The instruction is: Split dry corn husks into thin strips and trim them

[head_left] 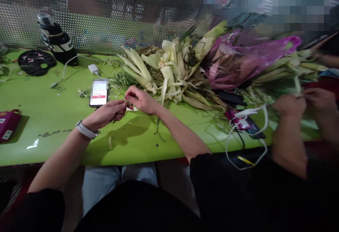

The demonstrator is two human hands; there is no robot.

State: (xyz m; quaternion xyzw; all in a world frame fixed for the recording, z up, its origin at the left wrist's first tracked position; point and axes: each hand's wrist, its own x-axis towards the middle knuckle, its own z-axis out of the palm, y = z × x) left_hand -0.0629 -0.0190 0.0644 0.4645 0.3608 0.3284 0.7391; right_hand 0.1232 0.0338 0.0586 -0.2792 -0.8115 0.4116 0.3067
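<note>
The head view shows the left hand (112,111) and right hand (141,100) almost meeting, fingertips of both closed on a thin plant strand (129,103). Just how each finger sits on it is too small to tell. The strand looks nearly weightless, soft and bendy, and would likely tear or crush under a hard pinch; if damp, it could slip. It is best taken lightly between thumb and forefinger near each end, palms kept off it. Just beyond the left hand lies a lit smartphone (99,99); beyond the right, feathery green sprigs (123,79) and a pile of corn husks (169,62), papery and light, better gripped at their thicker bases than by the brittle tips.
</note>
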